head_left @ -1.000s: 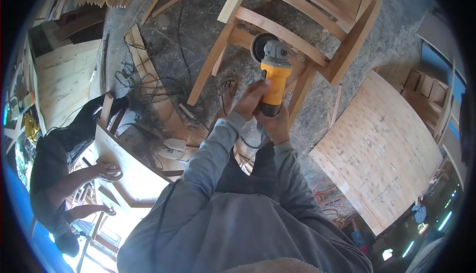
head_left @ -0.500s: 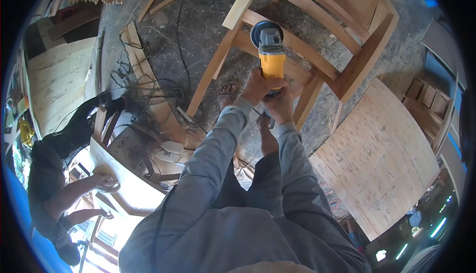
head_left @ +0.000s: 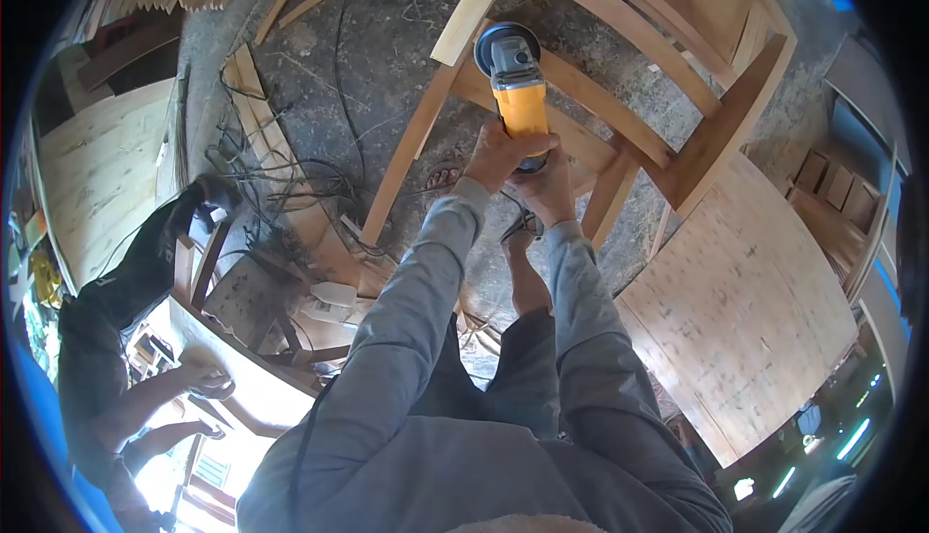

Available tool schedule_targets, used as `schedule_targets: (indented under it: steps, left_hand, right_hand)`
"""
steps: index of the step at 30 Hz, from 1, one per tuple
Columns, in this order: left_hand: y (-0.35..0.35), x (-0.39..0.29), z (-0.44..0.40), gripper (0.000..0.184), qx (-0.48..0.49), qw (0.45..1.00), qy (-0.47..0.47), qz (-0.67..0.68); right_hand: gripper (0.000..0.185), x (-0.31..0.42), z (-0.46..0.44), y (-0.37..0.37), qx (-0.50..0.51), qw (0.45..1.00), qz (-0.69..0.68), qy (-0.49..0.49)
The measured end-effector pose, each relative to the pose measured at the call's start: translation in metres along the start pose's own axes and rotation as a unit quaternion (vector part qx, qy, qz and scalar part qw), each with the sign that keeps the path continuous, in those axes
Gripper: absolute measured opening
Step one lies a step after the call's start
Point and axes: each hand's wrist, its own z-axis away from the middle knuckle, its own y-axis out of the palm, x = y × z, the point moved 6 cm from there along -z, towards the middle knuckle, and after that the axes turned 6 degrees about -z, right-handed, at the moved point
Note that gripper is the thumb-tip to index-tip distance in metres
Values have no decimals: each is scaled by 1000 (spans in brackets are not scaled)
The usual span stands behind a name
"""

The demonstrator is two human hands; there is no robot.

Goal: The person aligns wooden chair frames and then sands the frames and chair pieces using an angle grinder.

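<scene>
Item 1: angle grinder [head_left: 524, 107], yellow body, grey head, dark disc [head_left: 505, 31]. It is sitting up in the person's 2 hands, in view at the left edge of a wooden frame [head_left: 733, 126]. Its long axis is running away from the person's body and leaning slightly to their left; the head end is pointing outward, the dark rear end back toward the chest. The disc is overlapping, in sight, the spot where a curved rail is nearing a pale post [head_left: 479, 5]; whether it is touching wood, I cannot tell.

Item 2: left hand [head_left: 494, 157], grey sleeve. Its fingers are clamping around the left side and lower part of the yellow body; some fingertips are hiding behind it.

Item 3: right hand [head_left: 548, 189], grey sleeve. It is gripping the rear end, just beside the left hand; its fingers are mostly hiding, so I cannot tell how each is lying.

Item 4: floor [head_left: 397, 59], grey and dusty, carrying a long plank [head_left: 256, 121] with dark cables [head_left: 290, 189] tangling across it, left of the frame.

Item 5: broad wooden panel [head_left: 745, 310], pale and spotted, lying near the frame's right corner.

Item 6: co-worker [head_left: 97, 339] in dark clothing, bending at the left, 1 hand [head_left: 205, 374] resting over a pale board [head_left: 274, 386].
</scene>
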Motion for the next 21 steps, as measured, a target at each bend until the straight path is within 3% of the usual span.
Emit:
schedule_targets:
  steps: [5,11,14,17,20,21]
  left_hand:
    - [4,-6,3,37,-26,999,-5,35]
    - [19,17,-8,35,27,1000,-11,-2]
    - [39,16,-3,33,48,998,-17,41]
    - [54,26,-3,33,49,997,-4,-57]
    - [81,43,1,36,81,994,-19,-72]
    - [92,46,5,38,90,993,-28,-70]
  right_hand:
    - [79,11,3,-6,-9,1000,21,15]
    - [81,-7,9,-18,-31,999,-23,1]
    - [82,-5,20,-34,-51,997,19,46]
    - [84,-3,32,-50,-61,998,17,28]
    - [68,-25,53,-70,-110,993,0,50]
    - [67,-41,60,-74,-123,975,-172,70]
